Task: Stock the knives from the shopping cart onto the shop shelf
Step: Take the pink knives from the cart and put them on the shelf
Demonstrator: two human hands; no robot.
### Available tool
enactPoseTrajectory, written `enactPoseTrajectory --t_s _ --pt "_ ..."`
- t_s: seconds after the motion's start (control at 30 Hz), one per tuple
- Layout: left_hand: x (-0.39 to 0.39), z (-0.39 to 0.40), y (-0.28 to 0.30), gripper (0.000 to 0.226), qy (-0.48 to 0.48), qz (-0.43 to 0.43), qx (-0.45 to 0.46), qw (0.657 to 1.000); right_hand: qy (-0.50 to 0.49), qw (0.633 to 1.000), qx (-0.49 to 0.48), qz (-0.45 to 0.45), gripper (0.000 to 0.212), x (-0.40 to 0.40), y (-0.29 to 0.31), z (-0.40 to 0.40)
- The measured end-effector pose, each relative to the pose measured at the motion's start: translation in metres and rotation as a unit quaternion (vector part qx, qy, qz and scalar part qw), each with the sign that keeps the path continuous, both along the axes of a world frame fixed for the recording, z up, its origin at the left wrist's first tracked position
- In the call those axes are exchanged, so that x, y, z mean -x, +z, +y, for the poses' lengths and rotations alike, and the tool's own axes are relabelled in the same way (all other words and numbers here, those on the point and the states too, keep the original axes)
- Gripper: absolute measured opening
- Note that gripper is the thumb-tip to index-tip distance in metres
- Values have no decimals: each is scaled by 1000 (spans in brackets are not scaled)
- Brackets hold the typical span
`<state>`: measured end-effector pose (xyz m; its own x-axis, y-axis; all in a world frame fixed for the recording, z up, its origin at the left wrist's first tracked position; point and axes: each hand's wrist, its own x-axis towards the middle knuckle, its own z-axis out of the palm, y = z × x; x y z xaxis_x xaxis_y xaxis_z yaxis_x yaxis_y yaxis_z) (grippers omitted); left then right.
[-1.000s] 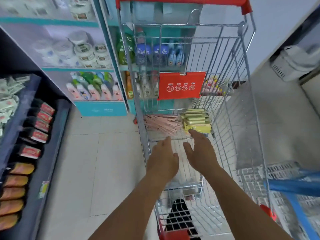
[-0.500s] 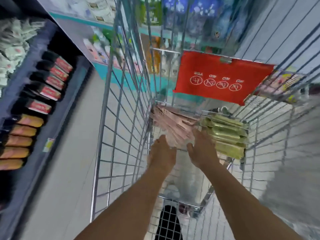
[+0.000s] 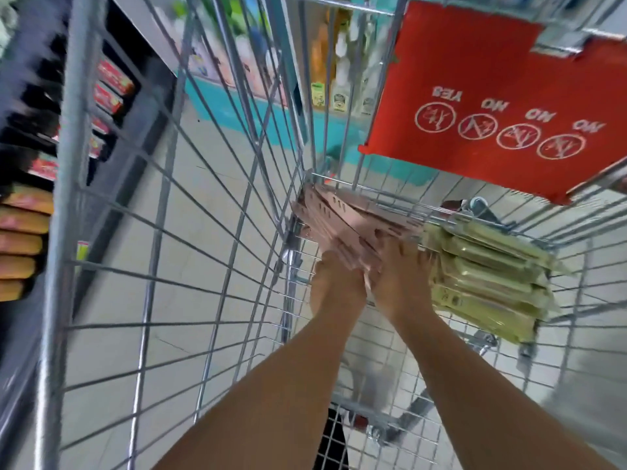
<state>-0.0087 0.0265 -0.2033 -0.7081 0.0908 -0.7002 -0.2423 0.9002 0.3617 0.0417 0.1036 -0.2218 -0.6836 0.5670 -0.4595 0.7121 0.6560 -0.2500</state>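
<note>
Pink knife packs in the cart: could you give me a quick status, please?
Both hands down in cart: left hand, right hand on the pink knife packs. Grip unclear through blur. Yellow-green packs alongside, untouched. Cart wall stands between packs and shelf.

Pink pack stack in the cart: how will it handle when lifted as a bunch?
The pink packs look like flat, stiff cards, already fanned out, so the stack probably slides apart unless squeezed. Likely light. Both the left hand and right hand are on it, which should help.
</note>
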Motion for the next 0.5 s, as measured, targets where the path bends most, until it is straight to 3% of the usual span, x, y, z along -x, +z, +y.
enactPoseTrajectory --t_s 0.23,0.37,0.5 --pt "1 6 -11 39 59 17 -16 998 -13 1000 21 10 45 -3 -7 1" --pt "6 9 -13 27 91 9 -13 996 -28 999 38 18 34 -5 -4 -2" --pt "10 12 -14 18 149 -45 -17 988 -20 999 40 27 37 -4 -4 -5"
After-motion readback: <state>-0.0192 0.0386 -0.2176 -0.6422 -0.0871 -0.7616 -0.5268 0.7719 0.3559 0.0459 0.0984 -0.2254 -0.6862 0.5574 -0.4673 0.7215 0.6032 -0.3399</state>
